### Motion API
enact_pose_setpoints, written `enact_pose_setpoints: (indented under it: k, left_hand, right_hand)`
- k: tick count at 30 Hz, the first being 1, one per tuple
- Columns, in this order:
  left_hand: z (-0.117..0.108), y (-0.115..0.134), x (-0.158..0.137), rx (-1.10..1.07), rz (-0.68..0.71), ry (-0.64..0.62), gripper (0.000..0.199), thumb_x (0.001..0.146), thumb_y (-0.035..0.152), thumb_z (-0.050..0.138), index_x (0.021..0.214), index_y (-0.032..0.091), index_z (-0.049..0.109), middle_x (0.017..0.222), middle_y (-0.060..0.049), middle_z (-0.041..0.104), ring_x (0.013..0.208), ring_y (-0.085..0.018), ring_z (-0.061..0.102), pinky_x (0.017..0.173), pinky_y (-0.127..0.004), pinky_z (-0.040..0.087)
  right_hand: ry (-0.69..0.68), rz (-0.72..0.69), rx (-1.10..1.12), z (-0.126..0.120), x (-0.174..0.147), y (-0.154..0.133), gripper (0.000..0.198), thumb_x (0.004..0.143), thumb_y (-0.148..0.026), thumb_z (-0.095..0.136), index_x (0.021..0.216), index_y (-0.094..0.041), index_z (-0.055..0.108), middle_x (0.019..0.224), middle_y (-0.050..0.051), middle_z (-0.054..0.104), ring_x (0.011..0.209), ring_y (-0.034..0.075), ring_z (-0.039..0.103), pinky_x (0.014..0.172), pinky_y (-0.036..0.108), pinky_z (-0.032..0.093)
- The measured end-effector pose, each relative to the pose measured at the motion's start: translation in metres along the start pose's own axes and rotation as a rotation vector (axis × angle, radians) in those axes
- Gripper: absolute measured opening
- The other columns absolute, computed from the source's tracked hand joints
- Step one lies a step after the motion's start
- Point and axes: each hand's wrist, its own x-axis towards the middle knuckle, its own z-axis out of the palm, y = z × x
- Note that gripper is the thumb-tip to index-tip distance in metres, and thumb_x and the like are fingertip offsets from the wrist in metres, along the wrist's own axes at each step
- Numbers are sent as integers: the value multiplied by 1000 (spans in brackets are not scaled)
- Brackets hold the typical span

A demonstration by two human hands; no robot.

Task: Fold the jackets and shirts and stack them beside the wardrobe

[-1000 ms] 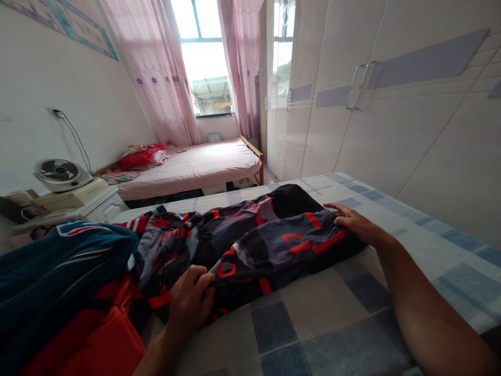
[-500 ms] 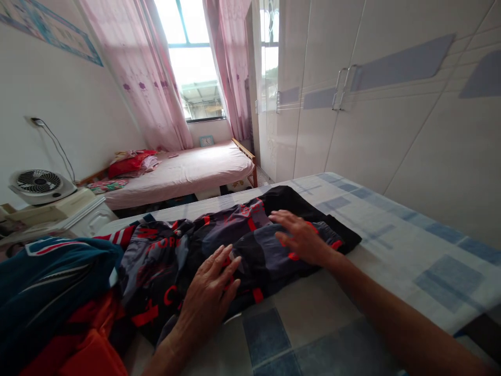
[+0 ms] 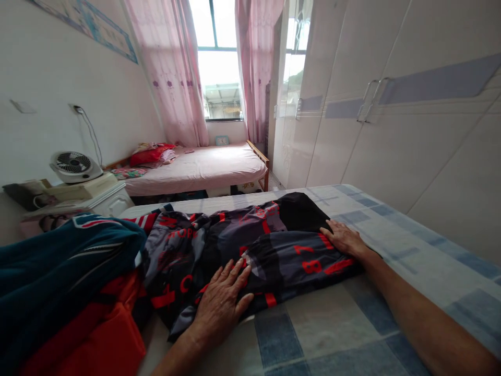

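A dark grey and black garment with red letters (image 3: 289,256) lies spread on the bed in front of me, one part folded over the rest. My left hand (image 3: 224,297) rests flat on its near middle, fingers stretched out. At the garment's right end, my right hand (image 3: 344,239) lies on the fabric with its fingers extended, beside a plain black section (image 3: 303,211). Whether the garment is a shirt or something else I cannot tell. Neither hand grips the cloth.
Left of the garment is a heap with a teal jacket (image 3: 78,256) and orange-red cloth (image 3: 113,339). A checked sheet (image 3: 324,334) covers the bed. Beyond are a fan (image 3: 76,166) on a cabinet, a pink-sheeted bed (image 3: 211,167) and a white wardrobe (image 3: 391,156) along the right.
My right hand has moved right to the garment's end, and the folded-over part now lies flatter and longer. My left hand stays on the near middle. The view has turned slightly left.
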Motion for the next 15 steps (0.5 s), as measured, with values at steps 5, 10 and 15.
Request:
enact_pose_setpoints:
  k: [5,10,15]
  left_hand:
    - [-36,-12,25,-106,-99,-40,38,92,42,38,119,30,61,135,0,54,122,-19,51,100,-32,42]
    - [-63,-70,88,11,-319,82,37,91,25,35,118,23,61,130,-4,57,116,-19,54,96,-29,42]
    - [-54,-131,138,68,-404,-6,33,89,23,38,106,18,66,114,-10,66,112,-21,56,96,-32,40]
  right_hand:
    - [93,-47,44,-20,22,-7,51,90,-44,34,125,-13,55,136,15,50,129,29,41,104,46,31]
    - [159,-128,141,-40,76,-44,52,92,-40,29,131,-13,49,137,12,49,126,23,45,103,33,34]
    - [136,-93,196,-34,136,-69,42,93,-33,30,112,-14,63,119,15,62,112,24,56,92,33,42]
